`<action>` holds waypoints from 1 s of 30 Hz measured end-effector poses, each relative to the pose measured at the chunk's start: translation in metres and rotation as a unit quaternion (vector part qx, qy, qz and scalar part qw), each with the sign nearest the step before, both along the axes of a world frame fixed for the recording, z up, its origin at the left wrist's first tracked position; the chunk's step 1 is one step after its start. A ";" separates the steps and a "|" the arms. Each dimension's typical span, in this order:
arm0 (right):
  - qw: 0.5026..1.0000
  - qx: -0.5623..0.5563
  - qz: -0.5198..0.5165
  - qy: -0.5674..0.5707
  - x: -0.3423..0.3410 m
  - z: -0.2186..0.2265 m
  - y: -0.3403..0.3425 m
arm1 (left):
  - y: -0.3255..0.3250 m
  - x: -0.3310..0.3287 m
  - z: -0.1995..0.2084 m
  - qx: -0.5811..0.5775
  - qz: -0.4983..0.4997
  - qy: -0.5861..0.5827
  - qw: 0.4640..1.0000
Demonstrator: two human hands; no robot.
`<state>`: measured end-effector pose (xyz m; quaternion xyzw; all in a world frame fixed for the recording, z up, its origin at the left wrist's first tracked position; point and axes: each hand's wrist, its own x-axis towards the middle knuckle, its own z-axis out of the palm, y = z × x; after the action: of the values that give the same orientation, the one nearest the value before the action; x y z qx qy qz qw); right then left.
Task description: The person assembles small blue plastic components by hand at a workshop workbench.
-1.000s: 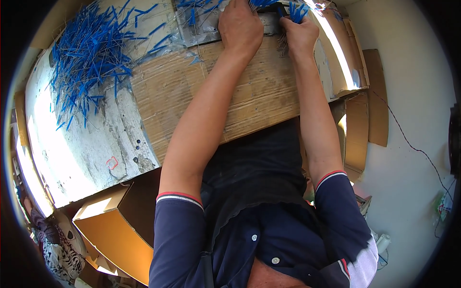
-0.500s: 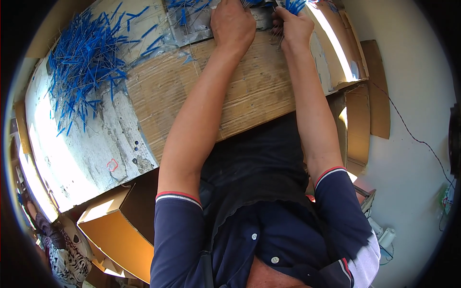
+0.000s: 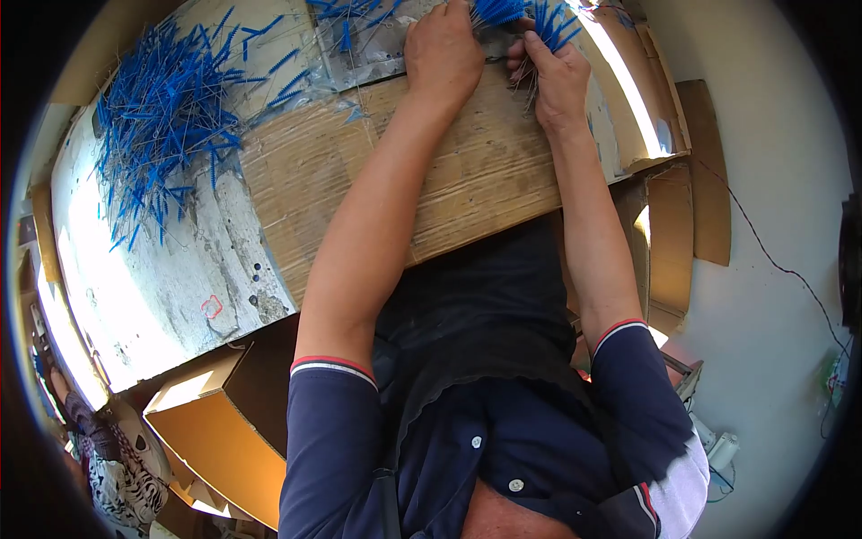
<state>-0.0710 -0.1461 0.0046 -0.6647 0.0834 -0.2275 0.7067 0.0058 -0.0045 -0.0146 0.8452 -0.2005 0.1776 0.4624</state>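
My right hand [image 3: 561, 76] is closed around a bunch of small blue wire brushes [image 3: 554, 27]. Their blue bristle ends fan out past the fingers, and thin wire stems hang below the palm. Close by on the left, my left hand [image 3: 444, 52] is curled at the top edge of the picture. Another blue brush bunch [image 3: 499, 11] juts from its fingertips, which are partly hidden. Both hands are over the far part of the worktable, just past a brown cardboard sheet [image 3: 314, 198].
A big tangled heap of blue wire brushes [image 3: 162, 117] covers the table's far left. More loose brushes [image 3: 346, 27] lie left of my left hand. An open cardboard box [image 3: 215, 422] stands below the table at left; cardboard flaps [image 3: 669, 242] stand at right.
Both hands have come slightly nearer and to the right. More of the blue bunch beside my left hand shows, and the brushes in my right hand are more visible.
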 end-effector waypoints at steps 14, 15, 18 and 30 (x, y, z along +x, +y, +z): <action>0.994 -0.082 -0.071 -0.001 -0.005 -0.012 -0.006 | 0.000 -0.001 -0.005 0.089 -0.007 -0.075 0.993; 0.994 -0.077 -0.076 0.007 -0.005 -0.010 -0.005 | 0.000 0.000 -0.006 0.088 -0.006 -0.074 0.993; 0.997 -0.036 -0.069 0.008 -0.007 -0.005 -0.003 | -0.001 0.001 -0.006 0.040 0.015 -0.063 0.997; 0.985 -0.124 -0.096 0.066 -0.003 -0.008 -0.005 | 0.001 0.001 0.005 -0.048 0.035 0.053 0.997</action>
<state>-0.0740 -0.1510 -0.0038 -0.7495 0.1642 -0.2585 0.5869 0.0067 -0.0036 -0.0093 0.8368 -0.1378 0.1579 0.5058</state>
